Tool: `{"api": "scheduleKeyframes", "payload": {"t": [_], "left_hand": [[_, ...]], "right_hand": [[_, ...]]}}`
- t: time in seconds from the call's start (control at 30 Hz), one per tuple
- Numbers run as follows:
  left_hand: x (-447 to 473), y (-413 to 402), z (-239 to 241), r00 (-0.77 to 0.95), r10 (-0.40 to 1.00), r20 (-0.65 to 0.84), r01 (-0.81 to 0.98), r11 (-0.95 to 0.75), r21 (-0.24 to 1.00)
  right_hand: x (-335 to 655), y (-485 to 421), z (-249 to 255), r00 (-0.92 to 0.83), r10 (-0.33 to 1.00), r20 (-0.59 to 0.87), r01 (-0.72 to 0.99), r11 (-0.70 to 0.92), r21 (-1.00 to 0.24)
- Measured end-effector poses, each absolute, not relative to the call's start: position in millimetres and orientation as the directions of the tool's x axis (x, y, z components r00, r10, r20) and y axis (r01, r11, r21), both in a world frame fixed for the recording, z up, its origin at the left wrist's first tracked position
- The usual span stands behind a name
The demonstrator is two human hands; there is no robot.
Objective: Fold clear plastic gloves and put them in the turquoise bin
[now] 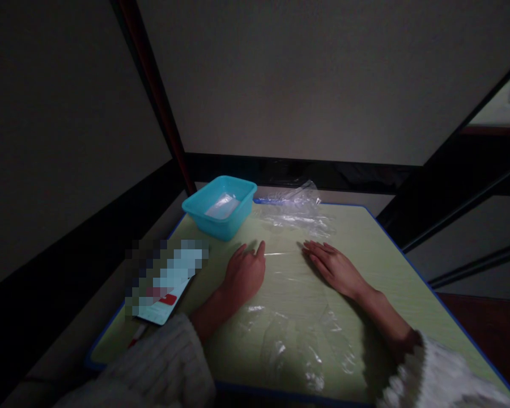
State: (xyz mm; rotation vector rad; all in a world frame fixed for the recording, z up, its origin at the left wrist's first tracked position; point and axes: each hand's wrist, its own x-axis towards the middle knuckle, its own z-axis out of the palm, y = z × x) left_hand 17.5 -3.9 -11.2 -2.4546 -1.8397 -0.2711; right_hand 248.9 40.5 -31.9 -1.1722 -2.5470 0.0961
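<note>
My left hand [244, 273] lies palm down on a clear plastic sheet [291, 317] spread over the light green table [365, 249], fingers stretched out. My right hand [334, 267] rests flat on the same sheet a short way to the right, fingers together and pointing left. Neither hand holds anything. Both wrists come out of white knitted sleeves at the bottom of the view.
A turquoise plastic tub [220, 205] with a clear bag inside stands at the table's far left. Crumpled clear plastic bags [300, 209] lie at the far middle. A flat white and red packet [164, 283] sits at the left edge. Dark walls surround the blue-rimmed table.
</note>
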Motion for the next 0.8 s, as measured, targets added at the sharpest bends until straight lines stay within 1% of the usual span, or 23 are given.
{"api": "scheduleKeyframes", "payload": {"t": [0.17,0.27,0.33,0.43,0.53,0.67,0.8], "left_hand": [[15.6,-0.3,-14.8,0.268,0.948,0.174,0.953,-0.287,0.095],[13.6,2.5,-20.9,0.280,0.943,0.178,0.944,-0.304,0.129],[12.1,4.7,-24.3,0.289,0.940,0.181,0.936,-0.317,0.151],[9.5,8.0,-27.0,0.293,0.937,0.189,0.928,-0.326,0.180],[6.6,11.8,-28.1,0.311,0.932,0.188,0.915,-0.347,0.205],[3.9,17.9,-30.6,0.363,0.914,0.180,0.886,-0.398,0.238],[4.5,21.2,-32.2,0.430,0.887,0.170,0.849,-0.461,0.260]], "right_hand": [[252.0,40.3,-28.4,-0.607,0.748,0.267,0.744,0.654,-0.139],[251.4,35.7,-23.0,-0.631,0.718,0.295,0.722,0.682,-0.114],[247.3,28.7,-17.3,-0.699,0.651,0.297,0.643,0.754,-0.138],[235.7,13.6,-8.0,-0.834,0.490,0.252,0.458,0.871,-0.176],[222.3,-0.8,-1.8,-0.906,0.364,0.216,0.317,0.921,-0.224],[209.3,-11.8,0.2,-0.938,0.300,0.174,0.232,0.916,-0.328],[200.0,-18.8,-1.5,-0.958,0.250,0.139,0.183,0.910,-0.373]]}}
